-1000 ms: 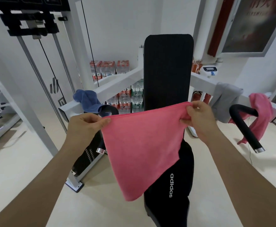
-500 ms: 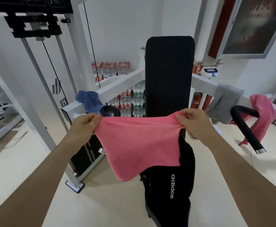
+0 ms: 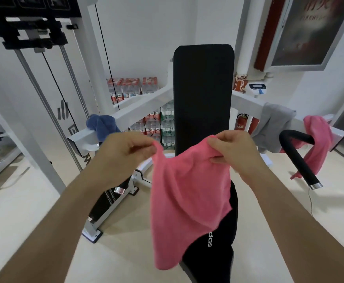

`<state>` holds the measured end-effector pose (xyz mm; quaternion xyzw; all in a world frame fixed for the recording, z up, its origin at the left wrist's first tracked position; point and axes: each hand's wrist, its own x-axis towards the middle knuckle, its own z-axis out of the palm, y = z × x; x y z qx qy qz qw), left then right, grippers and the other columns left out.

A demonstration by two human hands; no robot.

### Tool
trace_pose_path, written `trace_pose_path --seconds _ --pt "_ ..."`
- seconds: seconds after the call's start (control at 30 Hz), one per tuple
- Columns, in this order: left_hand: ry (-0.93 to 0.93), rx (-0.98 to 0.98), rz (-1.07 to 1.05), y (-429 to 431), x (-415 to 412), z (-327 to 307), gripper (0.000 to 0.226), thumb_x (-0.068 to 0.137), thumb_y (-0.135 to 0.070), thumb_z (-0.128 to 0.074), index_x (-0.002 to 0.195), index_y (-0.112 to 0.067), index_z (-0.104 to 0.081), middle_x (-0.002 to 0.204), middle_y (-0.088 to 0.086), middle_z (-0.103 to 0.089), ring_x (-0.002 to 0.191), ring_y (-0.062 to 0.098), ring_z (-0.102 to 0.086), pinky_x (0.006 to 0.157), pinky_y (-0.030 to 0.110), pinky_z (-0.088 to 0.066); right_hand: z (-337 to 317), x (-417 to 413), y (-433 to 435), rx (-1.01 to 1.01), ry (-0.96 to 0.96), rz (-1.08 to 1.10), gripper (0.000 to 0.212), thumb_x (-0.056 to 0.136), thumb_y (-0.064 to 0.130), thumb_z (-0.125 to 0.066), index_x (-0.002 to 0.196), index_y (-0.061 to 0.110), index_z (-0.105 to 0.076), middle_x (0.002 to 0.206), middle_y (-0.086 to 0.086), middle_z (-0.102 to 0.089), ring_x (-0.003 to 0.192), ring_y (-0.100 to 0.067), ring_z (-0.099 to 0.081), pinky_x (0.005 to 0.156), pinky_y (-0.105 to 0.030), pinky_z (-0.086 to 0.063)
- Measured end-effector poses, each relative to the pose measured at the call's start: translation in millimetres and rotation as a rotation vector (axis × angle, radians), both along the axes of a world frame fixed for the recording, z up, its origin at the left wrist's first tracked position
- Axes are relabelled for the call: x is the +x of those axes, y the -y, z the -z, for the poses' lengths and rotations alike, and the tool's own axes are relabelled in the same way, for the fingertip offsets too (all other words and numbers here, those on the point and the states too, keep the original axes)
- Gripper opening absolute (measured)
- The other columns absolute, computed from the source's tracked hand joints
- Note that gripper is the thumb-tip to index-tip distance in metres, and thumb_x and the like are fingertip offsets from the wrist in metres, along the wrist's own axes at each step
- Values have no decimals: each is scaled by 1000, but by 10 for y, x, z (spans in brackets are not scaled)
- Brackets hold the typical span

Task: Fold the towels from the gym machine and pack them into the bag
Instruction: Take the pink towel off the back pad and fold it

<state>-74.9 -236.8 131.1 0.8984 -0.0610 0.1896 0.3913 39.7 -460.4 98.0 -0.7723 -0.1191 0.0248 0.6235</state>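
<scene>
Draping the gym machine (image 3: 144, 100): blue towel (image 3: 102, 126), grey towel (image 3: 271, 127).

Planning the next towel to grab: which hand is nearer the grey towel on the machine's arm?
Right. The right hand, pinching the pink towel, is just left of the grey towel; the left hand is farther left, near the blue towel.

Both hands, left hand (image 3: 124, 152) and right hand (image 3: 234, 152), have drawn together before the black backrest (image 3: 203, 94), slackening the pink towel (image 3: 187, 201) into a hanging fold.
</scene>
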Motion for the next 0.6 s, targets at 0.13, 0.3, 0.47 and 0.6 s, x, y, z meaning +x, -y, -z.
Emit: trace_pose_path --seconds 0.13,0.3,0.47,0.6 --pt "10 -78 128 314 161 85 10 91 -27 -60 86 -26 -68 84 -8 -67 81 6 -63 77 25 -53 -74 -132 -51 119 -103 -170 16 90 18 -66 85 7 -77 88 -15 -75 83 -25 -73 67 -30 -59" --pt "109 60 34 554 394 241 9 90 -32 -63 95 -28 -69 67 -5 -65 63 10 -59 63 33 -52 -78 -231 -115 99 -77 -256 22 96 23 -57 93 14 -77 93 -15 -74 92 -35 -70 83 -45 -58" --pt "190 231 8 525 431 217 13 89 -39 -60 89 -27 -64 49 0 -50 49 10 -45 50 16 -36 -60 -255 -100 238 -129 -269 28 99 18 -49 96 12 -76 93 -22 -70 82 -31 -64 77 -39 -56" --pt "152 349 0 511 440 154 17 94 -39 -52 96 -24 -59 45 -7 -43 51 5 -48 48 17 -34 -46 -260 -64 262 -115 -380 28 94 33 -58 103 12 -75 105 -27 -68 92 -35 -65 90 -47 -51"
